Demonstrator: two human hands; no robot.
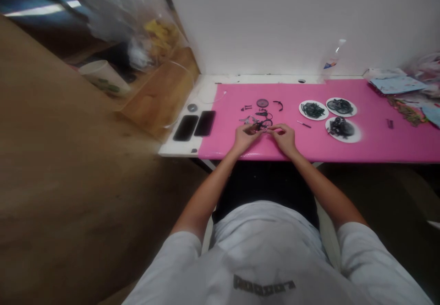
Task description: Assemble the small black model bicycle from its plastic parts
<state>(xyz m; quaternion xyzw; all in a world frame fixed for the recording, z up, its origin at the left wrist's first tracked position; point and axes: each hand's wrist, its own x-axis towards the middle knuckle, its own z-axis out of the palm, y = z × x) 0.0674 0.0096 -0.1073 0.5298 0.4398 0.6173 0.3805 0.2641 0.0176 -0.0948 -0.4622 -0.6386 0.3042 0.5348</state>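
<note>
My left hand (244,138) and my right hand (284,138) meet over the pink mat near its front edge. Both have their fingers pinched together around a small dark part too fine to name. Just beyond the fingertips is a small spoked wheel (267,124), like one from a toy bicycle; whether it joins the pinched part I cannot tell. Past it lie a grey disc-shaped wheel (262,103), a curved black strip (279,105) and several little dark pieces (246,108). A small screwdriver (304,124) rests to the right of my right hand.
White plates (357,135) heaped with dark plastic parts stand on the pink mat (378,151) to the right. Two phones (186,128) lie at the left. A clear bottle (332,59) is by the wall; bags and papers (398,85) fill the far right. A wooden panel (51,158) rises at left.
</note>
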